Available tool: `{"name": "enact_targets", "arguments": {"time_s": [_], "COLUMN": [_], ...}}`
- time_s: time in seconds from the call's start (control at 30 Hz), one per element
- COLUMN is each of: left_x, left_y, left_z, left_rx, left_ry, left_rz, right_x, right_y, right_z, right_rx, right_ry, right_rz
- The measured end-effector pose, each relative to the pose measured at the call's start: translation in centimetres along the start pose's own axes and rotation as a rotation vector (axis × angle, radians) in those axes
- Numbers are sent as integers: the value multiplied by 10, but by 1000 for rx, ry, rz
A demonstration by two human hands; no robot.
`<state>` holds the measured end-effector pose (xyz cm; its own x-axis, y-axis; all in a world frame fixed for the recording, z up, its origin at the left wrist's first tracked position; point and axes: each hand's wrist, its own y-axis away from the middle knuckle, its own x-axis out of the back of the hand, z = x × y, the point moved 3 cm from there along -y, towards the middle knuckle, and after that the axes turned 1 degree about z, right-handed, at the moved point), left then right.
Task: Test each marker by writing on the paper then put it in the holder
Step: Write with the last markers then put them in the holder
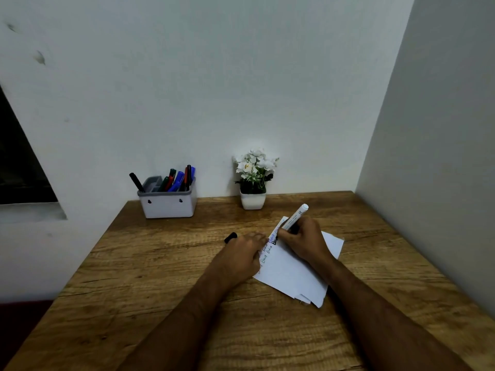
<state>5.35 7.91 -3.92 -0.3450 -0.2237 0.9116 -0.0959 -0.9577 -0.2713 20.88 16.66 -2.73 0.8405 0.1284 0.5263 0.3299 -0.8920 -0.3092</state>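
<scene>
The light is soft, even and rather dim, with a cool cast on the wall (241, 76) and no glare anywhere. The side wall (442, 129) at right reads greyer than the back one. Shadows are faint: a pale one beneath the paper (292, 274), a soft one behind the holder (167, 203). The wide lens bends straight lines (the table (160, 303) edges splay outward toward the bottom corners). Detail is slightly smeared throughout; the writing on the sheet is mostly too small and soft to read.
</scene>
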Motion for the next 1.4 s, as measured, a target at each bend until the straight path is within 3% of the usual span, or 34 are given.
{"name": "enact_targets", "arguments": {"time_s": [0.8, 1.07, 1.27, 1.4], "left_x": [3, 5, 22, 35], "left_y": [1, 2, 0, -2], "left_z": [1, 1, -8, -23], "left_rx": [-33, -31, 25, 185], "left_ry": [17, 30, 8, -34], "left_rz": [45, 41, 179, 279], "right_x": [1, 6, 18, 19], "right_y": [1, 0, -2, -6], "right_z": [-3, -3, -14, -19], "right_rx": [-4, -60, 5, 33], "right_ry": [-20, -184, -318, -354], "right_rz": [0, 83, 76, 74]}}
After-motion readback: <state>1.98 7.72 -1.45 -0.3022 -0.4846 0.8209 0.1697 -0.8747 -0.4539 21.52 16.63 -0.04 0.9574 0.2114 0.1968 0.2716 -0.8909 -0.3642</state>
